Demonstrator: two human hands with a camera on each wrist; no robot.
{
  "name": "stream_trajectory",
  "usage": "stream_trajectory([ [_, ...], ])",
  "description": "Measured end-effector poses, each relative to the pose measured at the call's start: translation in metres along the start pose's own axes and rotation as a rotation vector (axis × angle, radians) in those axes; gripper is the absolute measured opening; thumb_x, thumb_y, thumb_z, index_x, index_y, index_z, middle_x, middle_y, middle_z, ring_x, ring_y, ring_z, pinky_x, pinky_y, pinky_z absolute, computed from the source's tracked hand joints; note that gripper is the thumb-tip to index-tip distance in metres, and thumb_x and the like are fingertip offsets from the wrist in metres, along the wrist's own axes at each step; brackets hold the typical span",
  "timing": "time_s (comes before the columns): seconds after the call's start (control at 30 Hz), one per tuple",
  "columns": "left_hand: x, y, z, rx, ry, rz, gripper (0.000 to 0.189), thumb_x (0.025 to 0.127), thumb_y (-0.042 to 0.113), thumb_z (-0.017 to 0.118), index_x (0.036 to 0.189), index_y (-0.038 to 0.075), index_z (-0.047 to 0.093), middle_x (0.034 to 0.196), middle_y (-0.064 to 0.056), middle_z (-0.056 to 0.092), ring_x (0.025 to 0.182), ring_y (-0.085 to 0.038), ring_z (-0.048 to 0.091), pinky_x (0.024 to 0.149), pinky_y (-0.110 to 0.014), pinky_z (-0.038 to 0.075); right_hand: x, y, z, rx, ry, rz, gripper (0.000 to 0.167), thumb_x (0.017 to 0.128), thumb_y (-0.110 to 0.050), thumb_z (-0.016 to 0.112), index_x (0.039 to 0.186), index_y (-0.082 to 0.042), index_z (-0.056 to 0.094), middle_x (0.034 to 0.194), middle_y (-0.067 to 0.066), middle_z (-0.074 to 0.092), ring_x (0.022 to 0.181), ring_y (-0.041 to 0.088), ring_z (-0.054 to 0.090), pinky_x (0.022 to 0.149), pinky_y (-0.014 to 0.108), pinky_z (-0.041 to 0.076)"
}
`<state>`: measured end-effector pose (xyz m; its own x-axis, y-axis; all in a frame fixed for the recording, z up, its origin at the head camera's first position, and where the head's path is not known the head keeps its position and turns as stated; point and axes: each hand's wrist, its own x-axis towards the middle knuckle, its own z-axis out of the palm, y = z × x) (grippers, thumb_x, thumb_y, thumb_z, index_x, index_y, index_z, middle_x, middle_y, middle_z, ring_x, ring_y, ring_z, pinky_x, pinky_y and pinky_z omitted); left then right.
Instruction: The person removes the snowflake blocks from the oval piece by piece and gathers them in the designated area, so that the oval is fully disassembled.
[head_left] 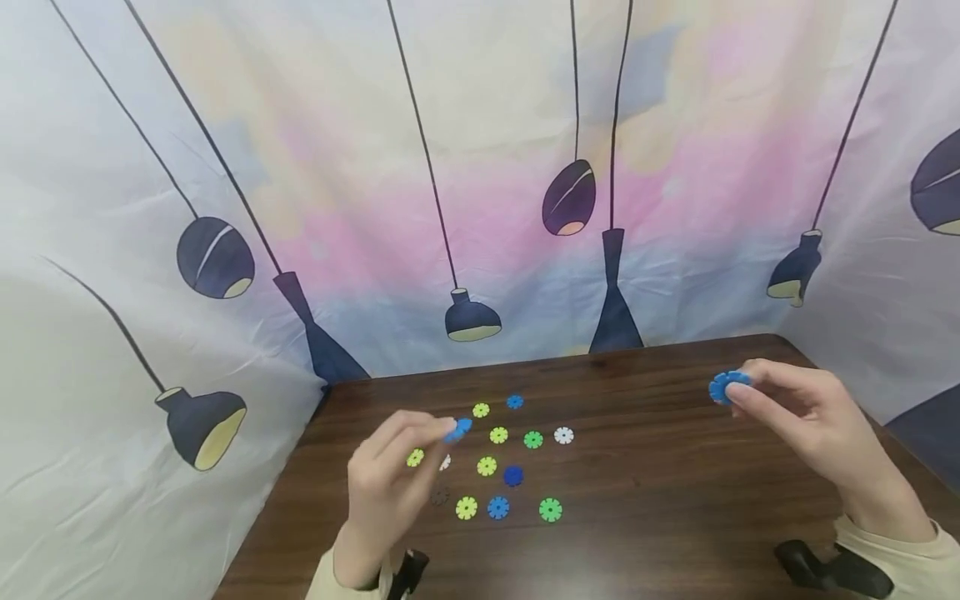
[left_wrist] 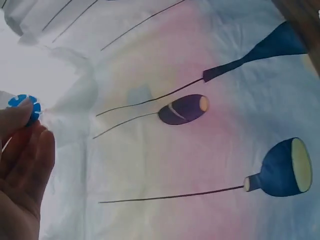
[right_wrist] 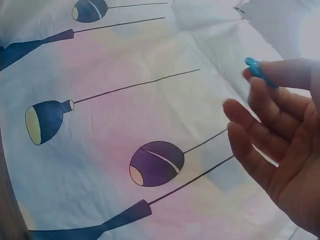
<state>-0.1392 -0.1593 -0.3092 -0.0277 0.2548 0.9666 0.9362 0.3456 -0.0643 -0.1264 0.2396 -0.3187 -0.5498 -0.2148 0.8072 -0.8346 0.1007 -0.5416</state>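
Note:
Between thumb and fingers, my left hand [head_left: 393, 479] pinches a blue notched disc [head_left: 458, 430] above the left part of the table. In the left wrist view that blue disc [left_wrist: 31, 107] shows slots round its rim. Off to the right, my right hand [head_left: 821, 425] pinches another blue notched disc [head_left: 727, 387], held up over the table. The right wrist view catches this disc [right_wrist: 260, 72] nearly edge-on, with the other fingers loosely bent below it. The two discs are far apart. My left hand hides part of a white disc [head_left: 446, 462] on the table.
Several notched discs lie flat on the brown wooden table [head_left: 652, 533], among them a green disc [head_left: 551, 510], a dark blue disc [head_left: 513, 476], a yellow disc [head_left: 467, 508] and a white disc [head_left: 563, 436]. A curtain [head_left: 510, 225] printed with lamps hangs behind the table.

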Motion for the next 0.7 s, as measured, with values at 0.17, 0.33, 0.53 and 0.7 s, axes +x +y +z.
stream_trajectory([
  [0.17,-0.007,-0.012,0.007,-0.064,-0.135,-0.251,0.015,0.094,0.008,0.072,0.108,0.01,0.076,0.096,-0.002,0.071,0.078,-0.012,0.066,0.065,-0.019,0.051,0.0,0.002,0.003,-0.268,-0.078,0.169,0.03,0.09,0.016,0.064,0.105,-0.007,0.074,0.094,0.001,0.072,0.086,0.011,0.067,0.077,0.016,0.052],
  [0.33,-0.015,-0.02,0.042,-0.183,-0.38,-0.457,0.02,0.094,0.007,0.072,0.112,0.014,0.076,0.102,0.005,0.071,0.086,-0.007,0.065,0.07,-0.021,0.054,-0.004,0.007,0.008,-0.307,-0.071,0.218,0.028,0.094,0.012,0.061,0.109,-0.007,0.074,0.097,0.002,0.074,0.091,0.008,0.07,0.081,0.015,0.052],
  [0.53,-0.035,-0.03,0.094,-0.253,-0.764,-0.642,0.015,0.097,0.02,0.07,0.109,0.014,0.077,0.099,0.01,0.071,0.083,0.001,0.061,0.072,-0.019,0.052,-0.009,0.007,0.006,-0.277,-0.018,0.275,0.024,0.097,0.01,0.058,0.113,-0.001,0.072,0.101,0.0,0.074,0.093,0.006,0.071,0.079,0.016,0.054],
  [0.7,-0.061,-0.035,0.131,-0.26,-0.969,-0.694,0.013,0.097,0.018,0.069,0.105,0.011,0.077,0.094,0.009,0.072,0.077,0.003,0.061,0.069,-0.015,0.05,-0.007,0.01,0.006,-0.266,-0.028,0.267,0.023,0.098,0.009,0.058,0.113,-0.001,0.072,0.104,0.004,0.069,0.093,0.009,0.069,0.079,0.018,0.055],
])
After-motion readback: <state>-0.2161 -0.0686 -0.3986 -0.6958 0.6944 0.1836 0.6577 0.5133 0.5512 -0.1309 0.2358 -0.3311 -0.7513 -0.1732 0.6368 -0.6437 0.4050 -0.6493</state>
